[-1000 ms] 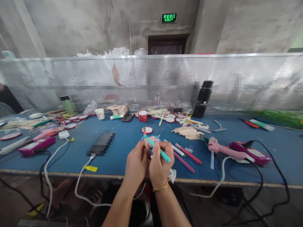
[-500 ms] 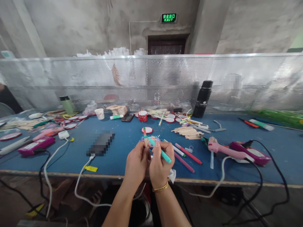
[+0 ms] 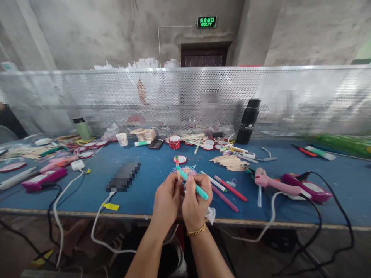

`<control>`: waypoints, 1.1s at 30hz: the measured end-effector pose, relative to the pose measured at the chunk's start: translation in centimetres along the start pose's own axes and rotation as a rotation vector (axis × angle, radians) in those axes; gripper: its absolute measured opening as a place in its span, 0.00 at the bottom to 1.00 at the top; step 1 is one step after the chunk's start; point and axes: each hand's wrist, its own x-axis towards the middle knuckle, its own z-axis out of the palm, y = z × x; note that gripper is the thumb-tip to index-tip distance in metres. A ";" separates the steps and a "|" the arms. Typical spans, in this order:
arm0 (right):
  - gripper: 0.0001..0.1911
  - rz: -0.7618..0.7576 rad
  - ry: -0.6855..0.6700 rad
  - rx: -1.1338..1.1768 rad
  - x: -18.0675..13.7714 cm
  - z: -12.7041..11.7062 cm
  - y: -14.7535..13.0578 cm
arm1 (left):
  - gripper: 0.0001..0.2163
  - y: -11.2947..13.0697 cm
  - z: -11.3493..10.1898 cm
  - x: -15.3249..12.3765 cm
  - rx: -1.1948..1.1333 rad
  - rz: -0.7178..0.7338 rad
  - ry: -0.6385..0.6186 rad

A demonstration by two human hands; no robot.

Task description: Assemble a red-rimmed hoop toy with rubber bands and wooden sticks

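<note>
- Nearest, the right hand (image 3: 195, 199), a gold bracelet (image 3: 196, 231) at its wrist, is closed round a teal marker (image 3: 201, 192); the marker slants through the grip, back end low to the right, front end up to the left.
- Just beside it, the left hand (image 3: 166, 199) is curled, thumb and fingers pinching a flat stick (image 3: 177, 163) — it rises nearly upright above the fingertips, banded green, red and teal over bare wood.
- The marker's front end comes to the stick's right side — touching or not, I cannot tell.
- Right of the hands, a pink marker (image 3: 225, 199) and a red marker (image 3: 232, 189) lie on the blue bench (image 3: 156, 166).
- Behind the stick sits a heap of coloured bands (image 3: 189, 170), then a red-rimmed disc (image 3: 181, 159).
- Farther back, a black bottle (image 3: 248, 122) stands before a perforated screen (image 3: 162, 88).
</note>
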 end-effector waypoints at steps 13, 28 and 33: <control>0.12 0.012 -0.032 0.011 -0.1 -0.1 0.1 | 0.08 0.0 0.0 0.0 0.005 0.000 -0.001; 0.12 0.009 -0.040 0.007 -0.2 -0.2 0.1 | 0.08 0.0 0.1 0.0 0.028 0.008 0.003; 0.12 -0.029 -0.043 -0.022 0.0 -0.2 0.0 | 0.08 0.0 0.1 0.0 0.022 0.022 0.017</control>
